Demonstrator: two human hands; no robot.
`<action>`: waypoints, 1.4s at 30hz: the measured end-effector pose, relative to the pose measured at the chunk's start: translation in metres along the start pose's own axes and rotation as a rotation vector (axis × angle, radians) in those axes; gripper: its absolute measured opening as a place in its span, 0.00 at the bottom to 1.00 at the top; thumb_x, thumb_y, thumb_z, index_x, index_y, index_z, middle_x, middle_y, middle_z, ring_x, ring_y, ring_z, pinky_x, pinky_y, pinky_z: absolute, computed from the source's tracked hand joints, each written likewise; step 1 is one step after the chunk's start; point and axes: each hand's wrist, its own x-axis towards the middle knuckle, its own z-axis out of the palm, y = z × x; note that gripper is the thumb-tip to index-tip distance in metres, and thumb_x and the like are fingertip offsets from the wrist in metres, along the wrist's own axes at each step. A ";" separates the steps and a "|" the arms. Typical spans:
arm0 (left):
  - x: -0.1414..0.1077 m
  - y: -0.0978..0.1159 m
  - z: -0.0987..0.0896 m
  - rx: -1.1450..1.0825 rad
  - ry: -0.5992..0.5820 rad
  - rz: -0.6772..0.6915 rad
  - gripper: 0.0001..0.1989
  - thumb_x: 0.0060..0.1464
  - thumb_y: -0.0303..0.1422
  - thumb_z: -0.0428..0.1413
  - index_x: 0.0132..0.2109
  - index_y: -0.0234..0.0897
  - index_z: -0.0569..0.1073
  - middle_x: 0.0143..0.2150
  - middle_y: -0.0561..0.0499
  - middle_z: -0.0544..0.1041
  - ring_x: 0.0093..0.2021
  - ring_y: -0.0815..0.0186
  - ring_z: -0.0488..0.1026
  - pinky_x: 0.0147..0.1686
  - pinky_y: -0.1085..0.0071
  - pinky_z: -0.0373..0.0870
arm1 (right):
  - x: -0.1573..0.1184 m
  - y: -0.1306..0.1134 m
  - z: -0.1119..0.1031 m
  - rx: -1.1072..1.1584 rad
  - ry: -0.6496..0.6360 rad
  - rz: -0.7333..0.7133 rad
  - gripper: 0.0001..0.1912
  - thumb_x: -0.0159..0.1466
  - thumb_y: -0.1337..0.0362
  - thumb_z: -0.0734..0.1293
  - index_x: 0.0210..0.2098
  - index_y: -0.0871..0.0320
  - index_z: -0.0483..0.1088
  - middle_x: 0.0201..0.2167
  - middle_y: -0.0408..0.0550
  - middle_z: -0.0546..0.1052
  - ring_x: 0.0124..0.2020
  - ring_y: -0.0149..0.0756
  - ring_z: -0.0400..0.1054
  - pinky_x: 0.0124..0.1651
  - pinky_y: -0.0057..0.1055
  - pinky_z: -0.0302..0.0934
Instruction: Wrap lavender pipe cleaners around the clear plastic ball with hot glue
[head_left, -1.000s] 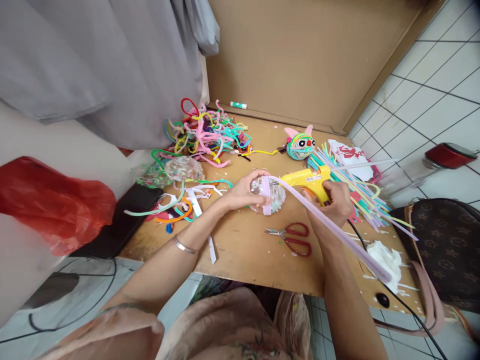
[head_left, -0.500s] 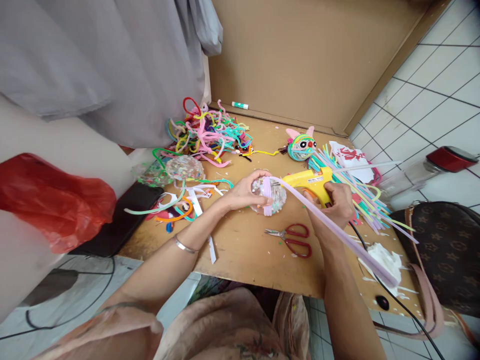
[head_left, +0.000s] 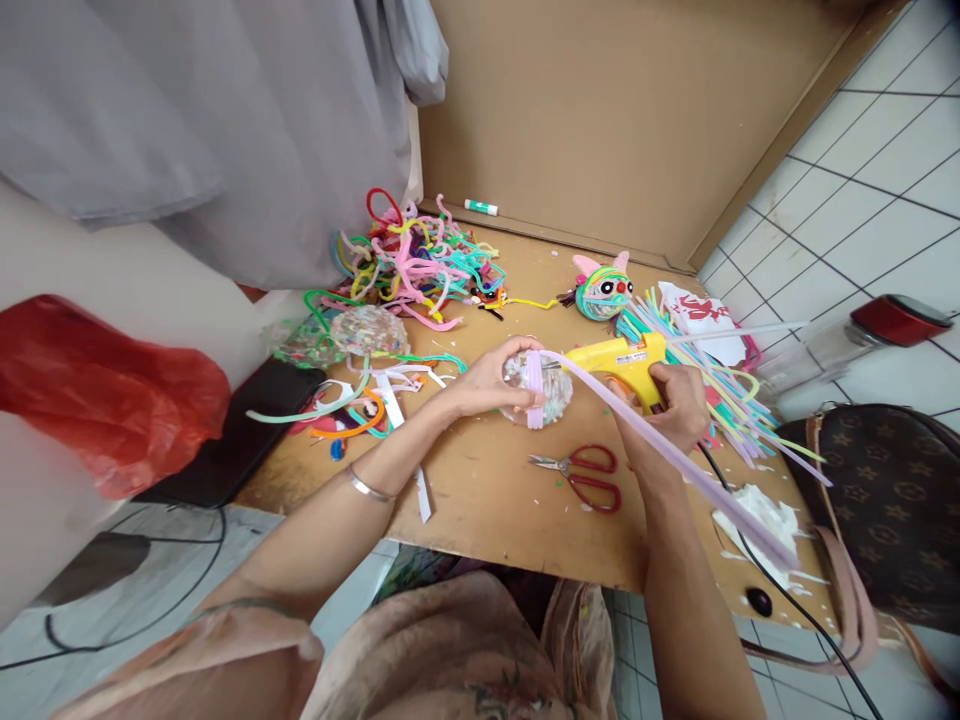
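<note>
- A ball (head_left: 556, 398) is sitting in the left hand (head_left: 487, 385), over the middle of the table (head_left: 480, 490).
- A strip (head_left: 716, 488) is going around the ball and reaching right, across the right wrist.
- A glue gun (head_left: 611, 354) is resting in the right hand (head_left: 679, 408), right of the ball.
- Scissors (head_left: 592, 460) are lying between the ball and the table's near edge.
- A toy (head_left: 600, 292) is sitting behind the glue gun.
- A messy heap (head_left: 409, 265) is lying at the back left.
- Another ball (head_left: 369, 330) is sitting before the heap.
- A handbag (head_left: 885, 500) is standing far right.
</note>
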 end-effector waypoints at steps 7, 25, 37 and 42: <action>0.001 0.000 0.000 -0.015 0.009 0.025 0.33 0.34 0.38 0.65 0.50 0.37 0.67 0.38 0.53 0.70 0.36 0.67 0.66 0.37 0.72 0.65 | 0.000 -0.001 0.001 0.011 0.018 0.002 0.10 0.55 0.58 0.69 0.34 0.56 0.68 0.31 0.45 0.71 0.33 0.37 0.67 0.36 0.35 0.63; 0.001 -0.002 0.000 0.010 0.009 0.016 0.34 0.35 0.38 0.65 0.52 0.37 0.67 0.39 0.53 0.70 0.36 0.68 0.66 0.36 0.72 0.65 | 0.002 -0.001 0.000 0.041 0.009 -0.008 0.09 0.56 0.60 0.70 0.33 0.56 0.68 0.31 0.45 0.70 0.34 0.37 0.67 0.36 0.35 0.63; 0.000 0.001 0.000 -0.018 0.004 0.015 0.33 0.34 0.38 0.65 0.51 0.37 0.67 0.39 0.52 0.71 0.37 0.66 0.67 0.38 0.71 0.66 | 0.000 0.000 0.000 0.052 -0.015 0.035 0.09 0.55 0.59 0.69 0.33 0.56 0.68 0.32 0.46 0.70 0.34 0.38 0.66 0.38 0.36 0.64; 0.000 0.001 0.000 -0.018 0.009 0.005 0.33 0.35 0.37 0.65 0.51 0.37 0.67 0.38 0.53 0.70 0.36 0.67 0.67 0.37 0.72 0.67 | 0.002 0.000 0.001 0.071 0.008 0.062 0.10 0.54 0.59 0.70 0.33 0.56 0.68 0.32 0.45 0.70 0.33 0.37 0.66 0.35 0.35 0.64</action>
